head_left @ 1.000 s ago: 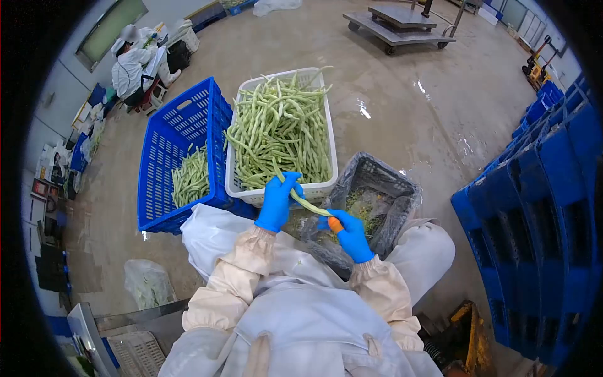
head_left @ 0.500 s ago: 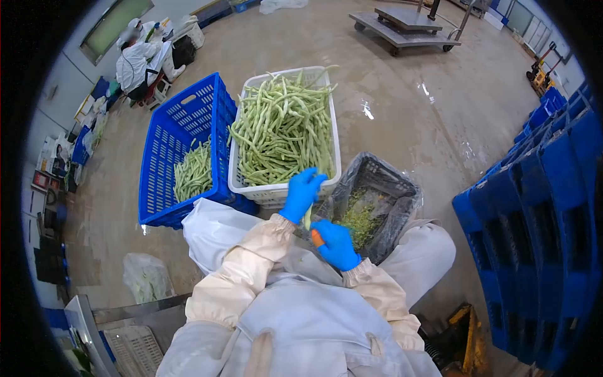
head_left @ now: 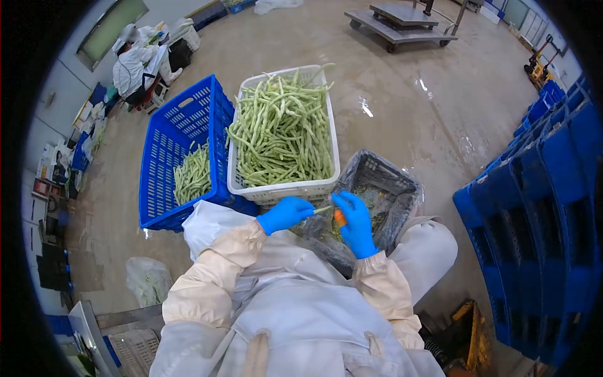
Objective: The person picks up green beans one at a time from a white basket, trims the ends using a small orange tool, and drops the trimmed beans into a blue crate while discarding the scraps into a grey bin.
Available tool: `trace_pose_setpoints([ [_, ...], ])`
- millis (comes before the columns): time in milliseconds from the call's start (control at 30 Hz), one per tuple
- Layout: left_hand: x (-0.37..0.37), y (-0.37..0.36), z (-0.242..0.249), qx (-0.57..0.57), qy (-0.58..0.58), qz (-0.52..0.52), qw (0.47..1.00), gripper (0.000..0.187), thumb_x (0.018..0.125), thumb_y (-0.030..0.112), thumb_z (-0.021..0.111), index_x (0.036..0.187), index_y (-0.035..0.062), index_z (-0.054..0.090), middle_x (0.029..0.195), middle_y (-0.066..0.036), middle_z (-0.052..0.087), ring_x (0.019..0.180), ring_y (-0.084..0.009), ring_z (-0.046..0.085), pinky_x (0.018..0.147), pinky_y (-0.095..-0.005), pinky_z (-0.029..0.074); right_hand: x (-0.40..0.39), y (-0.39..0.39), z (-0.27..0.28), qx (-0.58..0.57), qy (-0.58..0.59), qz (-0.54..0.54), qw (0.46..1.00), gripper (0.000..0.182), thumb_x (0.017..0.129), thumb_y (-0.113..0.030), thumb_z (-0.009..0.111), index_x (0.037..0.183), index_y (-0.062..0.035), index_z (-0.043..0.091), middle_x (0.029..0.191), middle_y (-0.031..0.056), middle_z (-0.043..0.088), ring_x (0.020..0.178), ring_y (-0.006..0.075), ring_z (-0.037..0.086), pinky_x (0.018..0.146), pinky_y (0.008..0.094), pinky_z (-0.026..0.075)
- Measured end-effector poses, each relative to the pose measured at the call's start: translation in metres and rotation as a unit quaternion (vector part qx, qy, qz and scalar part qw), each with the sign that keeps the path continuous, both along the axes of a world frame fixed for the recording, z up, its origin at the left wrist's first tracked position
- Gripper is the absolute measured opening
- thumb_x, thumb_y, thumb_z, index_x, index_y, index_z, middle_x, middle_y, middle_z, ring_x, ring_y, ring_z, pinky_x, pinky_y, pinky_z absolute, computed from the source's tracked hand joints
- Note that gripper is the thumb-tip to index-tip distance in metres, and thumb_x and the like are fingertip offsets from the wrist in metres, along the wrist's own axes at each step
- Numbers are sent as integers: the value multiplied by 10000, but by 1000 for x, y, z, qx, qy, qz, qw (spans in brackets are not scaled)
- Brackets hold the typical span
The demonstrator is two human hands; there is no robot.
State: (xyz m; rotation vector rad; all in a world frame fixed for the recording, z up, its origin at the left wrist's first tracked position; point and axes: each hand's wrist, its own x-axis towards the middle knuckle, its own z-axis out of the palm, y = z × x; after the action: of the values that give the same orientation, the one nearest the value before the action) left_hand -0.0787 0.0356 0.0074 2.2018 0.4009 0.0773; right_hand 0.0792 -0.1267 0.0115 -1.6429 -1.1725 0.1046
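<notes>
My left hand [head_left: 287, 214], in a blue glove, is closed on a green bean [head_left: 323, 209] whose end sticks out to the right. My right hand [head_left: 356, 226], also gloved in blue, grips a tool with an orange handle [head_left: 340, 218]; its working end cannot be made out. The bean's tip lies close to the right fingers. Beyond my hands stands a white crate [head_left: 335, 154] heaped with long green beans [head_left: 282, 129]. Below and behind my right hand is a crate lined with dark plastic [head_left: 402, 188], with small green scraps inside.
A blue crate [head_left: 154, 166] with fewer beans stands left of the white one. Blue pallets [head_left: 527, 232] are stacked at right. A platform cart [head_left: 402, 28] is at the back. Another person [head_left: 135, 66] sits far left. A plastic bag [head_left: 147, 281] lies on the wet floor [head_left: 433, 113].
My left hand has moved left and down, and the bean has swung from pointing down to nearly level. My right hand has shifted up and right with the orange-handled tool.
</notes>
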Motion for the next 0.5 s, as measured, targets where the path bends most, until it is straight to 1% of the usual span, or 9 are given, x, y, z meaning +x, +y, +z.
trace_pose_setpoints([
  [67,0,-2,9,37,15,-10,999,220,843,233,577,913,39,651,779,-117,627,704,-241,597,649,-340,467,-1,2,-4,-46,-158,95,982,341,721,-9,582,1056,-75,587,949,134,563,935,329,525,824,391,422],
  [100,0,-2,13,74,30,-22,997,228,826,237,589,933,44,647,812,-140,626,740,-284,601,672,-366,467,-2,3,-6,-46,-158,97,982,341,721,-9,582,1056,-75,587,949,134,563,935,329,525,824,391,422],
  [300,6,-9,28,135,37,-36,990,213,810,212,597,947,55,642,823,-153,612,742,-328,579,660,-376,464,-13,0,-15,-102,-149,84,980,201,736,-16,571,930,-61,603,829,116,554,831,315,527,731,382,424],
  [333,8,-11,23,134,37,-37,990,213,810,212,597,947,55,642,823,-153,612,742,-328,579,660,-376,464,-18,0,-22,-55,-29,40,997,174,764,-30,568,933,-50,604,811,97,564,790,283,535,700,352,425],
  [367,11,-14,12,130,-36,0,991,191,811,187,601,941,53,643,817,-141,607,729,-304,577,656,-361,460,-22,1,-28,-7,92,-4,996,149,793,-45,565,936,-38,606,793,78,573,748,251,543,669,323,426],
  [400,13,-19,2,126,-109,39,985,170,812,162,604,934,51,644,811,-128,602,717,-281,576,653,-345,456,-23,2,-34,-9,91,-4,996,149,793,-45,565,936,-38,606,793,78,573,748,251,543,669,323,426],
  [433,17,-28,-6,125,-109,40,985,170,812,162,604,934,51,644,811,-128,602,717,-281,576,653,-345,456,-24,3,-38,27,321,10,947,139,825,-64,548,947,-17,597,819,67,579,750,205,550,675,294,435],
  [467,21,-39,-13,13,-136,108,985,154,815,132,604,934,42,643,806,-101,595,715,-226,566,652,-317,447,-24,5,-39,60,532,25,845,144,858,-83,532,958,4,588,844,57,586,753,159,557,681,266,444],
  [500,23,-49,-19,-101,-161,175,966,140,819,103,603,933,32,641,800,-74,588,714,-172,557,651,-289,438,-25,6,-41,56,531,27,845,144,858,-83,532,958,4,588,844,57,586,753,159,557,681,266,444],
])
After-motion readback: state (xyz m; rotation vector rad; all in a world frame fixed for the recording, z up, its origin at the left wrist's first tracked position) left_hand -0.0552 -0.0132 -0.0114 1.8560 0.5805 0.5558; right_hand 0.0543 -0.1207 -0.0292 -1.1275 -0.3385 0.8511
